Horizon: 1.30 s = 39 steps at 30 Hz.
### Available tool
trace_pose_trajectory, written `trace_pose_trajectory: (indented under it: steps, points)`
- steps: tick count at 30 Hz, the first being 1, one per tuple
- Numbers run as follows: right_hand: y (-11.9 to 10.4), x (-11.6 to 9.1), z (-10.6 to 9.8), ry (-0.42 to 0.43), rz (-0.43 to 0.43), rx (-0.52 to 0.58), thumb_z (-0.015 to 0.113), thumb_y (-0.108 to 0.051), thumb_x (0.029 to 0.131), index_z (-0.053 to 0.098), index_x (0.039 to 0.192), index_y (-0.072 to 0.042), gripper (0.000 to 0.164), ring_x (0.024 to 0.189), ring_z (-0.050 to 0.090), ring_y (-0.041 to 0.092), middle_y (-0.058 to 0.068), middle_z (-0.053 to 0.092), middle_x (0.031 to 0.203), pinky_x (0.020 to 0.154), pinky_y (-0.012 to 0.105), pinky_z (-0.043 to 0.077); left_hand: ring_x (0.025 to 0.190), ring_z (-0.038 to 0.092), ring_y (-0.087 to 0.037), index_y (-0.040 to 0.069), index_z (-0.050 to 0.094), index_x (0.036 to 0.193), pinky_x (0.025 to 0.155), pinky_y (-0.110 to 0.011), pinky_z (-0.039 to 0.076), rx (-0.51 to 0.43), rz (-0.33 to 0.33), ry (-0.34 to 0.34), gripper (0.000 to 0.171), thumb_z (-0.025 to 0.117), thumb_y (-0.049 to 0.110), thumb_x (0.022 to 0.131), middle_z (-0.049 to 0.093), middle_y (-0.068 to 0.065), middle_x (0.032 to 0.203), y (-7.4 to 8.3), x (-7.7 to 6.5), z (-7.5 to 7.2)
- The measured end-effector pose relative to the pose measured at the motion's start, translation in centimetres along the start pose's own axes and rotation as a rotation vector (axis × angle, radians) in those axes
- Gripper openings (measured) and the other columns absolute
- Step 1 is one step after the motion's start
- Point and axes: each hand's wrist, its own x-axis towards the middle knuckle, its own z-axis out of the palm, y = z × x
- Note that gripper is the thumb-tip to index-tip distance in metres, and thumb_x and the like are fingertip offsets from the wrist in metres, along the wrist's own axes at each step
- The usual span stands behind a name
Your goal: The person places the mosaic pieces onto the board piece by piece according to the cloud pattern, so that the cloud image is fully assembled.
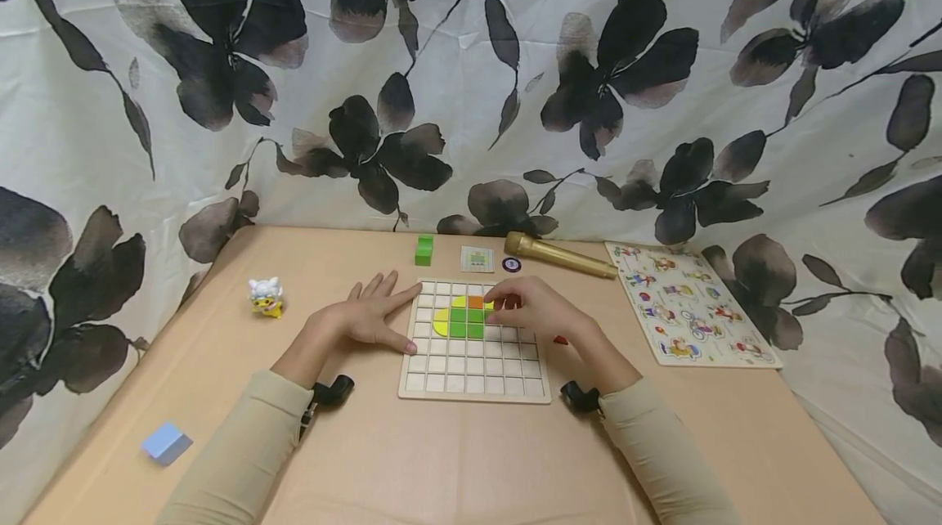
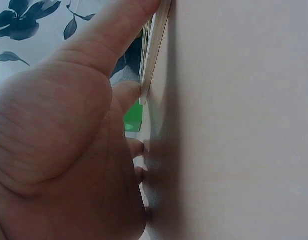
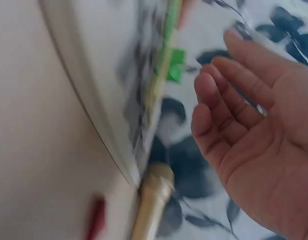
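Observation:
A white gridded board [image 1: 474,384] lies in the middle of the table. On its upper part are green square tiles [image 1: 467,324], an orange tile [image 1: 475,302] and yellow rounded tiles [image 1: 441,322]. My left hand [image 1: 371,315] spreads its fingers at the board's left side, thumb and index finger against the edge. Over the upper right of the grid is my right hand [image 1: 536,304], its fingers loosely bent near the yellow and orange tiles. The right wrist view shows these fingers [image 3: 208,90] with no piece between their tips.
Behind the board stand green blocks [image 1: 423,250], a pattern card [image 1: 477,259], a round token [image 1: 511,264] and a gold microphone [image 1: 562,255]. A picture puzzle board [image 1: 688,304] lies right. A yellow-and-white figurine [image 1: 266,298] and blue block [image 1: 167,444] are left. A red piece [image 1: 561,339] is beside my right wrist.

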Motion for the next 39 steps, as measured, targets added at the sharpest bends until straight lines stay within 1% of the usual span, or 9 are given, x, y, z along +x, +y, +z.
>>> trace_pose_trajectory:
  steps: [5,8,11,16,20,23,28,32,39]
  points:
    - [0.8,-1.9,-3.4,0.070,0.010,0.001,0.080,-0.021,0.094,0.075,0.124,-0.013,0.031,0.090,0.062,0.019,-0.004,0.072,0.102,0.078,0.032,0.053,0.161,-0.011,-0.045,0.032,0.017,0.168,0.125,-0.069,-0.008,0.027,-0.029,0.008,0.123,0.076,0.080,0.072,-0.007,-0.021,0.175,-0.5,0.6,0.3]
    - [1.9,-3.1,-5.3,0.086,0.010,0.005,0.080,-0.023,0.094,0.074,0.124,-0.015,0.032,0.091,0.063,0.019,-0.001,0.072,0.103,0.079,0.033,0.054,0.160,-0.011,-0.046,0.035,0.017,0.168,0.123,-0.072,-0.009,0.016,-0.019,0.018,0.126,0.074,0.086,0.068,-0.007,-0.021,0.175,-1.0,0.9,0.6]
    - [2.9,-4.2,-6.8,0.061,0.040,0.010,0.079,-0.021,0.094,0.075,0.123,-0.012,0.031,0.091,0.062,0.019,0.007,0.073,0.106,0.078,0.034,0.054,0.160,-0.011,-0.046,0.035,0.017,0.168,0.124,-0.071,-0.009,0.017,-0.023,0.017,0.126,0.074,0.086,0.067,-0.007,-0.022,0.174,-1.0,0.8,0.6]
    - [4.8,-5.8,-8.5,-0.017,0.112,0.032,0.077,-0.006,0.092,0.076,0.118,-0.004,0.025,0.091,0.063,0.022,0.021,0.073,0.109,0.078,0.030,0.054,0.161,-0.012,-0.042,0.035,0.016,0.168,0.125,-0.068,-0.008,0.028,-0.041,0.014,0.126,0.075,0.084,0.068,-0.009,-0.017,0.175,-1.5,1.2,0.9]
    - [6.4,-6.7,-8.9,-0.080,0.146,0.011,0.076,-0.002,0.092,0.077,0.113,-0.001,0.021,0.089,0.063,0.022,0.017,0.074,0.101,0.078,0.028,0.054,0.161,-0.012,-0.042,0.035,0.015,0.168,0.125,-0.068,-0.009,0.034,-0.047,0.010,0.126,0.077,0.082,0.069,-0.010,-0.016,0.175,-1.9,1.6,1.2]
    - [7.4,-7.2,-9.0,-0.138,0.170,0.011,0.077,0.000,0.089,0.078,0.110,-0.003,0.021,0.087,0.062,0.020,0.014,0.074,0.100,0.077,0.028,0.054,0.161,-0.013,-0.042,0.035,0.015,0.168,0.125,-0.069,-0.009,0.037,-0.047,0.007,0.126,0.077,0.082,0.069,-0.010,-0.017,0.175,-2.0,1.7,1.3]
    - [8.4,-7.6,-8.7,-0.249,0.205,0.077,0.082,0.003,0.082,0.079,0.106,-0.003,0.026,0.080,0.054,0.018,0.015,0.067,0.089,0.068,0.026,0.046,0.161,-0.012,-0.042,0.035,0.015,0.168,0.125,-0.068,-0.009,0.032,-0.044,0.011,0.125,0.077,0.081,0.070,-0.009,-0.017,0.175,-1.8,1.5,1.2]
    - [8.9,-7.4,-8.2,-0.320,0.210,0.147,0.081,0.006,0.081,0.078,0.104,0.000,0.024,0.072,0.051,0.017,0.009,0.058,0.078,0.061,0.023,0.041,0.161,-0.012,-0.043,0.033,0.017,0.168,0.125,-0.069,-0.008,0.016,-0.034,0.010,0.124,0.078,0.079,0.071,-0.008,-0.019,0.175,-1.1,0.9,0.9]
    - [9.1,-7.0,-7.5,-0.356,0.245,0.148,0.082,0.008,0.078,0.076,0.099,0.001,0.023,0.070,0.049,0.013,0.003,0.055,0.075,0.059,0.021,0.040,0.159,-0.010,-0.051,0.027,0.018,0.168,0.123,-0.073,-0.007,0.008,-0.009,-0.011,0.120,0.077,0.076,0.075,-0.006,-0.028,0.173,0.0,0.0,-0.1]
